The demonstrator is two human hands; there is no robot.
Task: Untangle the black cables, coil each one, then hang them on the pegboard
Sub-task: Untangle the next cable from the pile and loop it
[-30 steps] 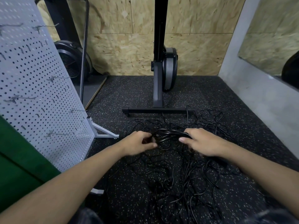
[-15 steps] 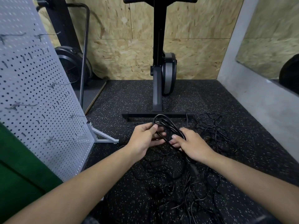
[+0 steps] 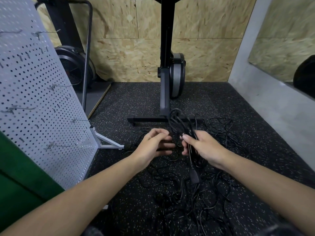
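My right hand grips a coiled bundle of black cable, whose loops stick up and away from the fingers. Below that hand a plug end of the cable dangles. My left hand hovers just left of the bundle, a small gap apart from it, fingers curled and thumb against the index finger. Blur hides whether a thin cable lies in it. Underneath both hands a tangle of thin black cables spreads over the speckled floor. The white pegboard with metal hooks leans at the left.
A black exercise machine stands straight ahead, its base bar just beyond the cables. A fan wheel sits behind the pegboard. The pegboard's foot juts toward the cables. A grey wall runs along the right, something green at the near left.
The left hand has let go of the bundle and drawn slightly left. The right hand now holds the coil alone, tipped more upright, and the plug end hangs free beneath it.
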